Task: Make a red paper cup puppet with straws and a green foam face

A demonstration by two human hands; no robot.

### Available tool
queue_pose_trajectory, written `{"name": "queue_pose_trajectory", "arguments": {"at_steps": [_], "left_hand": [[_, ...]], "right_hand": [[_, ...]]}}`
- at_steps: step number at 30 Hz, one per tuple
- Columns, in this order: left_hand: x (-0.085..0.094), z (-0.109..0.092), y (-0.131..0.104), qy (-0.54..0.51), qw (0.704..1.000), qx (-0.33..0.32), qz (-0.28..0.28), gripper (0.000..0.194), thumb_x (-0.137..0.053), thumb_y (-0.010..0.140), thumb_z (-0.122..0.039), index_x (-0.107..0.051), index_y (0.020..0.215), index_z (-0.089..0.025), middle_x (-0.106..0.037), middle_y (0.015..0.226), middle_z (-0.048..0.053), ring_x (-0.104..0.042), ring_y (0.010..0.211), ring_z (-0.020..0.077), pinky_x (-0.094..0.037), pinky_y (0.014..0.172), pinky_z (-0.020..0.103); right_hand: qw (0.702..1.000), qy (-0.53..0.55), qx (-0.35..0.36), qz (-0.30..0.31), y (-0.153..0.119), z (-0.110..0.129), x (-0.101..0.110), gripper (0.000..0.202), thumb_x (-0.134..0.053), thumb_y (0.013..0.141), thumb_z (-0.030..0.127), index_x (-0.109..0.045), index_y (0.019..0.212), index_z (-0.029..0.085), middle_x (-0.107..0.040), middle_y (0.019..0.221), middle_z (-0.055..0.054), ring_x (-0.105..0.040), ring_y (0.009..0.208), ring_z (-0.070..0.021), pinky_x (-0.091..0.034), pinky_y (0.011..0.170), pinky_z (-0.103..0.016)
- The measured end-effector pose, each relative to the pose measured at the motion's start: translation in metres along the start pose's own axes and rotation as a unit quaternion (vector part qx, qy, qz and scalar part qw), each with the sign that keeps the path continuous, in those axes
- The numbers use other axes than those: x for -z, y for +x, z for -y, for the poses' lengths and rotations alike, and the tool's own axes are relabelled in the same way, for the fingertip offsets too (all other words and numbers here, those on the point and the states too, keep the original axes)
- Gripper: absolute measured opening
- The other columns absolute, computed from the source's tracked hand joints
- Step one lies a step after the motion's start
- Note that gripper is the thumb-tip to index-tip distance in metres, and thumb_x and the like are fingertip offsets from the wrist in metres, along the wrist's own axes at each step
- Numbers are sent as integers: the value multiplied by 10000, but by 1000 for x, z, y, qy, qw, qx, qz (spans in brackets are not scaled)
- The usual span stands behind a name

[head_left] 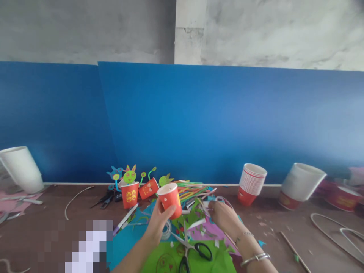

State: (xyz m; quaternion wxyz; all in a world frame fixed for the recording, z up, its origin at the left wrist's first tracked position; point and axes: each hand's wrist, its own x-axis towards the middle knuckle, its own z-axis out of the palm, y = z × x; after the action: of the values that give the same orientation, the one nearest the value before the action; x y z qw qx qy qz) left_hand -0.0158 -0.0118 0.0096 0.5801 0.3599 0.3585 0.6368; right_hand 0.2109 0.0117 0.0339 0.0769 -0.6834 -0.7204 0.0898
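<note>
And there's the left hand (157,223), wrapped round a red cup (171,198), mouth up, above the paper scraps (196,230) mid-table! Over to the right hand (223,215), fingers curled down at the clutter; whether they grip anything, I can't tell. Scissors (187,244) lie spread toward the near edge of the table (264,242), straws (190,194) and stacked cups (252,183) along the far edge.
</note>
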Motion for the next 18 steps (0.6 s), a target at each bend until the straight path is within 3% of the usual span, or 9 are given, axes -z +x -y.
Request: {"name": "queue_pose_trajectory", "arguments": {"at_steps": [5,10,15,18], "left_hand": [[10,-13,12,-139,985,101,-11,332,-764,687,-349,-660,923,-140,-717,913,73,-677,844,211,-527,782,298],[13,-15,15,-180,969,168,4,338,-644,802,-369,-618,1015,-107,-725,899,116,-697,841,247,-549,779,355],[21,-9,21,-18,999,41,5,543,-746,684,-301,-560,1172,-152,-689,1080,109,-625,1051,277,-490,894,354],[28,-5,26,113,993,-22,15,664,-751,628,-268,-513,1238,-152,-678,1095,114,-605,1064,291,-454,940,398]], "right_hand": [[999,46,9,21,-6,17,4,312,-403,867,180,-683,1004,167,-725,1001,-123,-669,909,-231,-443,741,-288],[991,86,67,81,-19,38,14,310,-401,866,196,-695,956,156,-732,929,-107,-681,812,-202,-467,666,-266],[983,55,106,141,-34,49,10,225,-512,753,174,-723,830,157,-734,866,-111,-677,792,-218,-471,653,-267],[982,28,117,144,-37,49,-2,277,-530,660,90,-729,833,175,-733,877,-105,-670,823,-240,-465,653,-273]]}}
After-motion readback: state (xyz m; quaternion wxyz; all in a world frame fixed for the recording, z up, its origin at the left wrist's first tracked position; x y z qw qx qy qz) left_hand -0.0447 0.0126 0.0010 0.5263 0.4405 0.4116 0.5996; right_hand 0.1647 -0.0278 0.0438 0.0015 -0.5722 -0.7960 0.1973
